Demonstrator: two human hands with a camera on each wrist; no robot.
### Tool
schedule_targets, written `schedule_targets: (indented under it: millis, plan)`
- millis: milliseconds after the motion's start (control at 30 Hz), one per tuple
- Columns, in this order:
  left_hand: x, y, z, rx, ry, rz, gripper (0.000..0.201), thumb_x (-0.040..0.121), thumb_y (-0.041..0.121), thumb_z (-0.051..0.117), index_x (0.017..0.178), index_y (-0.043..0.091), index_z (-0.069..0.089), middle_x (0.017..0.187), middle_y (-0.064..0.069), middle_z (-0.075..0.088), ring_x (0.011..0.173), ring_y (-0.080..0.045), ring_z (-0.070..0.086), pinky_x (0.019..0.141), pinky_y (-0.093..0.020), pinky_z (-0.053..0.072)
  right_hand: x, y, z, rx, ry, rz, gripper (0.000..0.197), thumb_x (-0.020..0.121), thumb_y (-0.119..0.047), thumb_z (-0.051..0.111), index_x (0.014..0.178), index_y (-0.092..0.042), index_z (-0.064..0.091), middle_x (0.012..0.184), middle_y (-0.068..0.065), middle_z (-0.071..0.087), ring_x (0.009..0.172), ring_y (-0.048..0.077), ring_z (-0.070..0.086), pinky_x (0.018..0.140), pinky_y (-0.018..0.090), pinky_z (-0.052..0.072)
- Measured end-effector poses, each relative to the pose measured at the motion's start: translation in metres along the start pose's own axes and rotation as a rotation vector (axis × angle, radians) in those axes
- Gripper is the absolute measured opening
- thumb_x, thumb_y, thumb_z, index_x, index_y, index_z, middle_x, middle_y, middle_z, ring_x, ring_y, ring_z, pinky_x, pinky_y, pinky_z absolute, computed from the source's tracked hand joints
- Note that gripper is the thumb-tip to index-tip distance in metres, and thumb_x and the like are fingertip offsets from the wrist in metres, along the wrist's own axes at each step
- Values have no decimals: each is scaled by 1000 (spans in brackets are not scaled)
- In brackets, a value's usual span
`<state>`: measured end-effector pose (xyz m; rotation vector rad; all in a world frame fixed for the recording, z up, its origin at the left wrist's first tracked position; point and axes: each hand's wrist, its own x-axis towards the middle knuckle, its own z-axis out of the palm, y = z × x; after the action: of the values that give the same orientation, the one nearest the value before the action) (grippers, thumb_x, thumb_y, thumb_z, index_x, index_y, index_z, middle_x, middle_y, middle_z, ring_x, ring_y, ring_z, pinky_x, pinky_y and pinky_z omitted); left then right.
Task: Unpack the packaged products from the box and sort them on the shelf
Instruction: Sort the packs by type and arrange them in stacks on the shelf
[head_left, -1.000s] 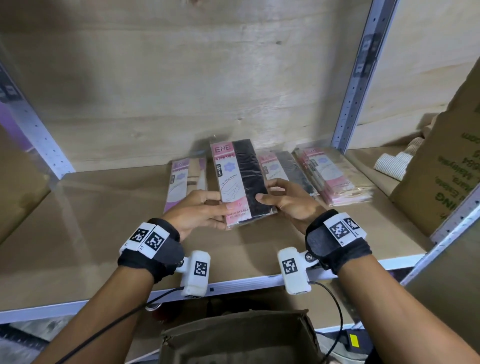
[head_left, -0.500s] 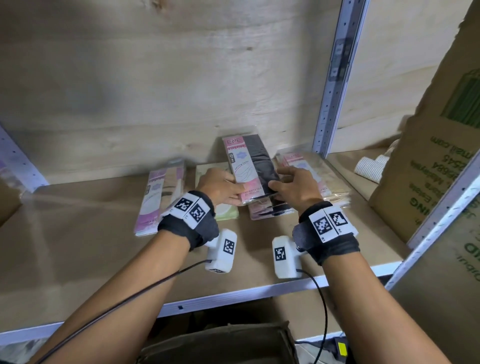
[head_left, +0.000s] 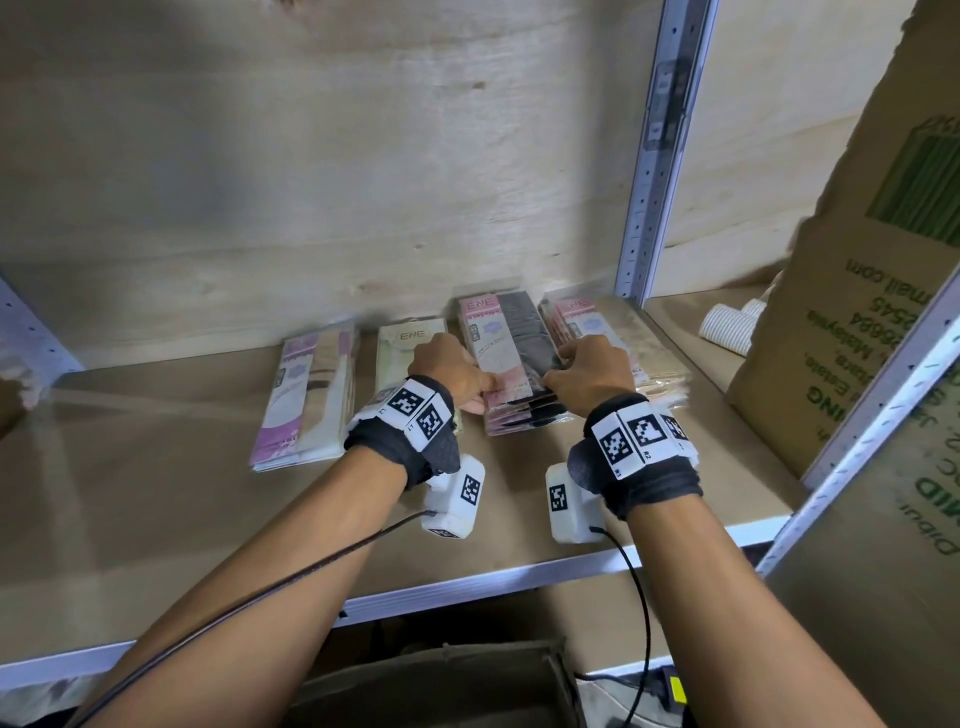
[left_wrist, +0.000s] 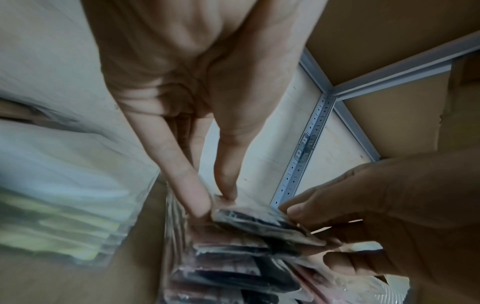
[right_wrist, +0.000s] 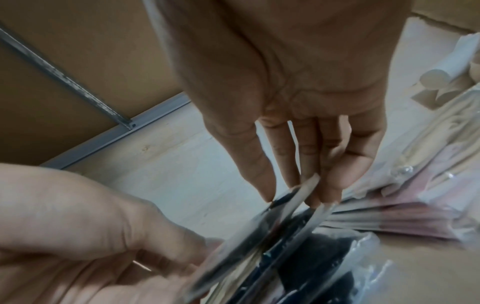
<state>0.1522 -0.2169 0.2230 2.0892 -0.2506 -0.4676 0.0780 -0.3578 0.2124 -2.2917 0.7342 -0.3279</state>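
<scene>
Four groups of packets lay in a row along the back of the shelf (head_left: 156, 499): the leftmost stack (head_left: 306, 400), a second stack (head_left: 402, 345) right of it, the third stack (head_left: 511, 364), and the rightmost stack (head_left: 639, 343) beside the upright post (head_left: 660, 156). A carton (head_left: 841, 312) stood further right.

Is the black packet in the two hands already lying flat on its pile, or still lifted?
Still lifted at the near end: the black packet tilts above its pile, pinched by left hand and right hand.
</scene>
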Motion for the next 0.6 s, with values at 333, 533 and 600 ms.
schedule_targets:
  millis: [333,533,600]
  plan:
    - [-2,3,1,81,3,-21,59,76,15,86,124,-7,61,119,-26,69,98,-35,73,90,-45,59,-1,1,2,-43,-56,42,35,87,-17,70,119,-4,65,121,17,65,109,33,62,97,40,53]
    - [-1,5,5,154,-8,-40,56,80,13,83,127,-5,59,120,-25,68,97,-36,73,89,-44,59,-1,2,4,-72,-87,58,39,87,-15,67,124,-4,61,123,19,62,112,35,60,98,42,53]
    - [0,5,6,218,10,-42,48,84,13,80,125,-3,61,118,-23,70,93,-33,75,87,-41,61,-1,1,5,-77,-90,64,39,87,-14,67,124,-4,62,122,19,62,112,35,60,98,41,53]
